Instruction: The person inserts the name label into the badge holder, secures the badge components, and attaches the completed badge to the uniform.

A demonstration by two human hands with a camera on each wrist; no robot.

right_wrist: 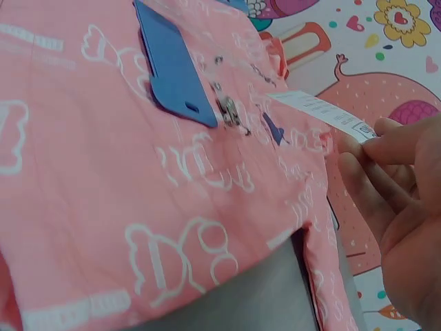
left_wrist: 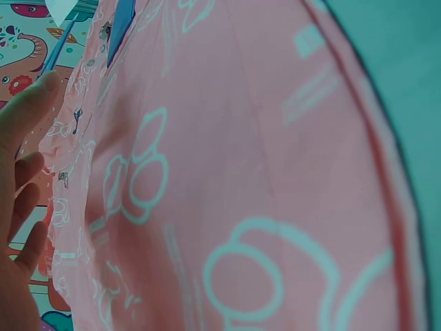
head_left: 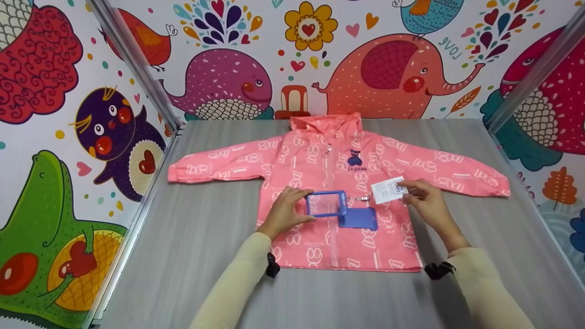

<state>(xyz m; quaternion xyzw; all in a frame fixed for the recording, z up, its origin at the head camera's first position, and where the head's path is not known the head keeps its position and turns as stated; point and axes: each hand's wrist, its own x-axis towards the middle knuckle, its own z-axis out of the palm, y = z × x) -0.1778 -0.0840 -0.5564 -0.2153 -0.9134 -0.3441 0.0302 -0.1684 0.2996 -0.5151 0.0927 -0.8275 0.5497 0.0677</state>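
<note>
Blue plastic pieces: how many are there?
2: a blue frame held in the left hand, and a blue panel lying on the pink jacket. Any piece beneath would be hidden.

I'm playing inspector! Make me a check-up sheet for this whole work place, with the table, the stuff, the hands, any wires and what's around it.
Surface: grey table, with a pink jacket spread out on it, sleeves out to both sides.
Job's things: blue frame and white card, both in hand; blue panel lying on the jacket, metal clip near it.
Clutter: nothing seen.
Hands: left hand holds the blue frame by its side; right hand pinches the white card at one edge.
Cables: nothing seen.
Surroundings: walls printed with cartoon animals, including an elephant and a green crocodile.
</note>
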